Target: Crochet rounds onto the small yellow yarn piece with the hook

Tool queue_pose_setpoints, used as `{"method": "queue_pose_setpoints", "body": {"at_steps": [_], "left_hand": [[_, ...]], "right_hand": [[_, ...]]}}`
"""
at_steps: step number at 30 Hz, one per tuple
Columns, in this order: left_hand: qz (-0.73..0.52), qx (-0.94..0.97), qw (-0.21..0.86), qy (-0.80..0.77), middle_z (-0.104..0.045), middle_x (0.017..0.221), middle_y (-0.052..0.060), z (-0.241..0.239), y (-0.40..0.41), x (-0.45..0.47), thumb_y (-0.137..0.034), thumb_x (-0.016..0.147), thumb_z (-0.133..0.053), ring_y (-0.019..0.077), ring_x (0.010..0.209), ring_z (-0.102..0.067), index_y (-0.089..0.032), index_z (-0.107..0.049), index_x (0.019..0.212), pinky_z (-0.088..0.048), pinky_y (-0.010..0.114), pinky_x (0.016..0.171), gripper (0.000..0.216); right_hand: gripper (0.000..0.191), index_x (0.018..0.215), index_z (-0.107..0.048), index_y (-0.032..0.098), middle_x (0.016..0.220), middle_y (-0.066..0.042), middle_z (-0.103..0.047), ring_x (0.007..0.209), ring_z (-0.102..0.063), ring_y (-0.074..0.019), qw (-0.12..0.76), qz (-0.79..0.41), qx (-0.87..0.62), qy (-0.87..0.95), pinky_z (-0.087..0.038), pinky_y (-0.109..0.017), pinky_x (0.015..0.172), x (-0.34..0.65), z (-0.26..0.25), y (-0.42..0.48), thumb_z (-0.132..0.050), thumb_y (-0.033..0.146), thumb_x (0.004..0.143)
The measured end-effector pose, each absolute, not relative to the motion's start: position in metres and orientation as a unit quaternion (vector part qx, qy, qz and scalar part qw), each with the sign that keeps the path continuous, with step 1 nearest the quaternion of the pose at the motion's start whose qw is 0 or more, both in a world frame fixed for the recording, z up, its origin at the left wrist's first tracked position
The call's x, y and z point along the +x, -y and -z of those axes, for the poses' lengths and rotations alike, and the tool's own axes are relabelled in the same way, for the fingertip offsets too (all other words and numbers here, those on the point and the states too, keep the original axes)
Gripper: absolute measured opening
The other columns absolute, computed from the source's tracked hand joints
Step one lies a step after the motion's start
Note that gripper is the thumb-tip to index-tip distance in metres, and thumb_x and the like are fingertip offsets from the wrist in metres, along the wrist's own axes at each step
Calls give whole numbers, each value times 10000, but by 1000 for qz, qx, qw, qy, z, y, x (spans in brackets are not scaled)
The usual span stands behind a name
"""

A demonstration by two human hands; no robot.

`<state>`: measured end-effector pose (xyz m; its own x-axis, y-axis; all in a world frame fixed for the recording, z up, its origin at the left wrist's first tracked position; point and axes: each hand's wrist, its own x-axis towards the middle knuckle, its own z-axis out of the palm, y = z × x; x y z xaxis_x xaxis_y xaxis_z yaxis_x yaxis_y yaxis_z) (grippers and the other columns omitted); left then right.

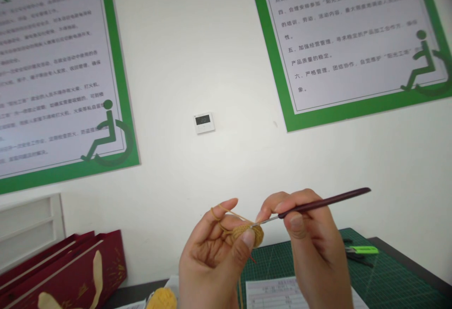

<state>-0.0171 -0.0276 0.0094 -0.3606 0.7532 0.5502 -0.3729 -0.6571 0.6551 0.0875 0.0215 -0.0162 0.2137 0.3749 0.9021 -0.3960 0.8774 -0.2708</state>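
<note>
My left hand (pixel 215 252) pinches a small piece of tan crochet work (pixel 258 236) between thumb and fingers. A strand of tan yarn (pixel 236 214) loops round its raised index finger and runs to the piece. In my right hand (pixel 310 233) is a crochet hook (pixel 328 201) with a dark handle, held like a pen. The hook's metal tip meets the top edge of the crochet work near my left thumb. Below the piece a short reddish thread end shows, and tan yarn hangs down behind my left hand.
A green cutting mat (pixel 388 271) covers the table, with a printed sheet (pixel 271 290) on it. A bright green-handled cutter (pixel 363 249) lies at the right beside dark tools. Yellow yarn (pixel 162 298) sits low at left, near dark red gift bags (pixel 63 276). Behind stands a white wall.
</note>
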Motion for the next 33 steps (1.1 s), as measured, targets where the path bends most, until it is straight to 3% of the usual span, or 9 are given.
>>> {"method": "queue_pose_setpoints", "body": {"at_steps": [25,33], "left_hand": [[-804,454,303,-237,-742,660,15,-9,30,-13,-86,622,-924,135,643,-671,-204,-821,967,-542,176,557,379],[-811,448,287,-243,-745,649,12,-11,30,-11,-87,608,-929,147,627,-681,-202,-819,942,-543,184,526,370]], "right_hand": [[157,1046,-601,272,912,-13,-706,879,-692,-172,788,-192,-21,584,-537,-326,775,89,18,-15,-448,245,1063],[180,1067,-608,287,901,-29,-701,903,-674,-219,785,-118,-26,608,-533,-397,762,93,15,-13,-461,189,1031]]}}
